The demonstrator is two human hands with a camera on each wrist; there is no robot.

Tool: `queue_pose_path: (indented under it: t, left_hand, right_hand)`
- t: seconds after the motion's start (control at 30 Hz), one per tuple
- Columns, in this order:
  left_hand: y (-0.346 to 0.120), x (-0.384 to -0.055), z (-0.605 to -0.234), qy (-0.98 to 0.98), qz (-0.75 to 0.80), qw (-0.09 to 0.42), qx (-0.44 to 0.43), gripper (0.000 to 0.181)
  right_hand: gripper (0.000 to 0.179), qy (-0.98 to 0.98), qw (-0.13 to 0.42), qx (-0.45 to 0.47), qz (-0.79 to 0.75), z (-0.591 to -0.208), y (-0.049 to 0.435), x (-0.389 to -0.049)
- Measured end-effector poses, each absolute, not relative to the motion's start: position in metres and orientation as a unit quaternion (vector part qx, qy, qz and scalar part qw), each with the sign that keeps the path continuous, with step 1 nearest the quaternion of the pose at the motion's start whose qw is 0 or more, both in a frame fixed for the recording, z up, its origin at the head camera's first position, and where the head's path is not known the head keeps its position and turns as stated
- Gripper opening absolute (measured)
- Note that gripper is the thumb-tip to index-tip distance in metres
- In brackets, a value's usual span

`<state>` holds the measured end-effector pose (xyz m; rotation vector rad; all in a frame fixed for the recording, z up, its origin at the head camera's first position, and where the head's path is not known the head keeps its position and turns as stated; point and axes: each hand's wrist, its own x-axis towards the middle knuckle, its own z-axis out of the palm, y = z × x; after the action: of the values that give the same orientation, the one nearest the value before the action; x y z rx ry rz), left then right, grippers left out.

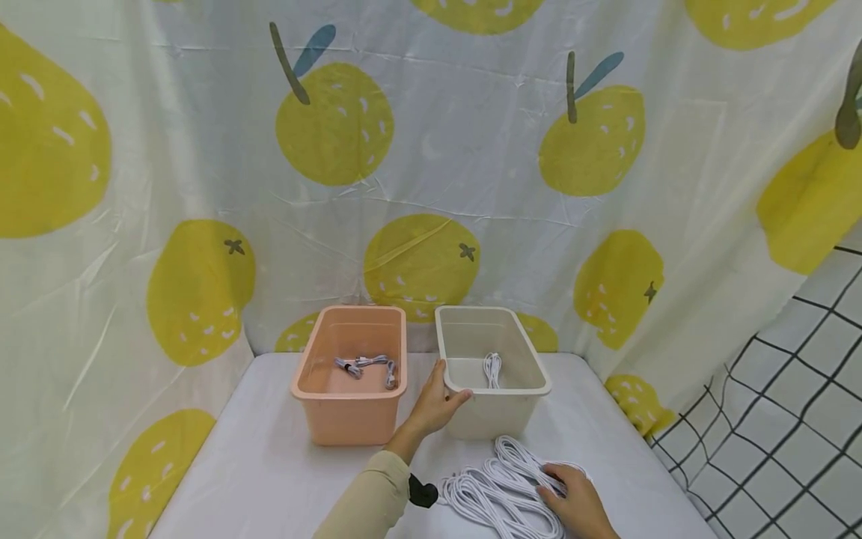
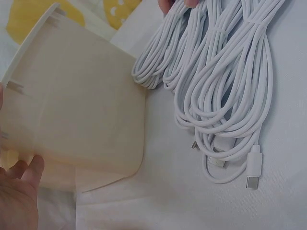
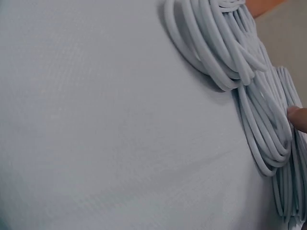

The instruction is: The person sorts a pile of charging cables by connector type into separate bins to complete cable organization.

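In the head view my left hand (image 1: 433,404) holds the near left corner of a cream bin (image 1: 491,416), thumb over the front rim. The left wrist view shows its fingers (image 2: 32,173) against the bin's outer wall. One coiled white cable (image 1: 493,371) lies inside. In front of the bin several bundled white charging cables (image 1: 491,490) are spread side by side on the table, a USB-C plug (image 2: 253,167) showing at one end. At the right of this row my right hand (image 1: 575,500) grips a cable bundle, its fingers partly hidden; a fingertip (image 3: 298,119) touches the strands in the right wrist view.
An orange bin (image 1: 350,421) stands left of the cream one, with several short grey cables (image 1: 373,361) inside. A fruit-print curtain (image 1: 431,150) hangs behind the white table (image 1: 269,457). Black wire grid (image 1: 774,389) runs along the right side.
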<state>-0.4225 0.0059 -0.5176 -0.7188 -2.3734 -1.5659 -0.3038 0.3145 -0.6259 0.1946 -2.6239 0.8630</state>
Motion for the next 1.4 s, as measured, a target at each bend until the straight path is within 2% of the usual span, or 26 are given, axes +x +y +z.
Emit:
queue_pose_path:
  t: [0.13,0.37,0.77,0.97,1.23,1.4]
  left_hand:
    - [0.007,-0.421,-0.518,-0.799,-0.537,0.103,-0.249,0.090]
    - [0.005,-0.419,-0.516,-0.785,-0.555,0.105,-0.254,0.088]
    - [0.009,-0.418,-0.516,-0.786,-0.552,0.108,-0.257,0.087]
    - [0.008,-0.416,-0.515,-0.777,-0.567,0.103,-0.252,0.088]
    - [0.010,-0.414,-0.514,-0.774,-0.572,0.103,-0.250,0.089]
    - [0.009,-0.413,-0.515,-0.776,-0.570,0.109,-0.249,0.089]
  right_hand:
    - [0.035,-0.934,0.209,0.083,0.278,-0.627,0.312,-0.301]
    - [0.032,-0.936,0.171,0.081,0.298,-0.618,0.312,-0.302]
    - [0.027,-0.936,0.128,0.018,0.327,-0.604,0.317,-0.304]
    - [0.029,-0.936,0.101,0.046,0.335,-0.596,0.322,-0.303]
    - [0.026,-0.928,0.100,0.063,0.354,-0.577,0.327,-0.300]
    - [0.026,-0.923,0.099,0.105,0.357,-0.564,0.327,-0.300]
